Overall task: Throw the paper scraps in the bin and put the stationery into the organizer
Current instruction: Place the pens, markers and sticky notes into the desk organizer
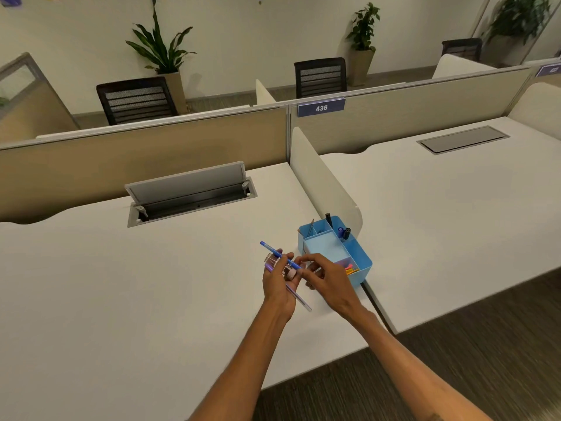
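In the head view, the left hand (277, 282) is curled round a bundle of stationery above the counter (121, 284), just left of the blue organizer (363, 263). The bundle is a blue pen (272, 250), a purple pen (299, 296) and a small clear item (273, 260) too blurred to name. The right hand (326, 279) pinches the blue pen with its fingers (304, 259).

To do this step well, I would draw that pen out alone along its length, left grip firm on the rest. Then stand it in a tall back compartment beside the pens there. No bin or scraps are in sight.

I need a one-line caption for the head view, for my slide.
Left hand holds several pens while the right hand pinches the blue pen beside the blue desk organizer.
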Tool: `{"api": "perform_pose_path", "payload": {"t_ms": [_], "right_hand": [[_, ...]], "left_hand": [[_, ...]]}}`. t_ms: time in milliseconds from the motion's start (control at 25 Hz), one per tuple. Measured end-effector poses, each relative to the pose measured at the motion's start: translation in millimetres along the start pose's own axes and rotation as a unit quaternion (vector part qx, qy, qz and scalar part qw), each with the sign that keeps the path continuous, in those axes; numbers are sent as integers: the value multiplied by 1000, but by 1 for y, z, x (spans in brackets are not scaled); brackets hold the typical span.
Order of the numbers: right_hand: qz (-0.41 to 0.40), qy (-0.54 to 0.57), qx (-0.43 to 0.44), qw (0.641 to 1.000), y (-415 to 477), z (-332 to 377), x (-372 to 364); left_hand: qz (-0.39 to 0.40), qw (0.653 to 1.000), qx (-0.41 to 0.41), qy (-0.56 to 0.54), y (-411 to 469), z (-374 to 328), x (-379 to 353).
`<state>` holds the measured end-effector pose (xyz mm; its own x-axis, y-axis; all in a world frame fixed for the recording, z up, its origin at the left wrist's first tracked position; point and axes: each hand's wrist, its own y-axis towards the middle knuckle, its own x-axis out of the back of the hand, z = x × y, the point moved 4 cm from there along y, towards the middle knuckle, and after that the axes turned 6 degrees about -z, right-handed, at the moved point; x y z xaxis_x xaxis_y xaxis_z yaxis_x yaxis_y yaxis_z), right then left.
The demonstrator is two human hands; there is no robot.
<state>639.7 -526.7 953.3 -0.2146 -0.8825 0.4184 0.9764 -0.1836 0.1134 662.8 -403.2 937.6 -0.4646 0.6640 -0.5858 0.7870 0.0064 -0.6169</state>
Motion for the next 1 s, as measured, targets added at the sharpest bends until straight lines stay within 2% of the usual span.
{"api": "perform_pose_path", "payload": {"t_ms": [160, 280, 360, 480, 600, 720, 840, 920, 1000], "right_hand": [[-53, 130, -68, 988, -2, -1, 3], [-126, 264, -148, 945, -1, 1, 13], [-158, 293, -180, 926, 4, 3, 20], [-162, 329, -204, 908, 9, 6, 28], [-152, 349, -189, 905, 13, 15, 32], [-99, 247, -163, 950, 15, 27, 27], [21, 83, -102, 991, 15, 40, 11], [70, -23, -73, 995, 17, 47, 0], [92, -97, -80, 988, 18, 51, -8]], "left_hand": [[2, 1000, -1, -2, -2, -1, 3], [2, 1000, -1, -4, -3, -4, 6], [-8, 1000, 3, -8, -1, -5, 10], [-31, 998, 40, -31, 1, -5, 16], [3, 994, 103, -42, -2, -5, 16], [30, 988, 146, -26, -8, -3, 12], [66, 981, 178, -38, -9, 3, 9], [92, 976, 195, -31, -11, 6, 8], [90, 977, 192, 3, -10, 8, 10]]}}
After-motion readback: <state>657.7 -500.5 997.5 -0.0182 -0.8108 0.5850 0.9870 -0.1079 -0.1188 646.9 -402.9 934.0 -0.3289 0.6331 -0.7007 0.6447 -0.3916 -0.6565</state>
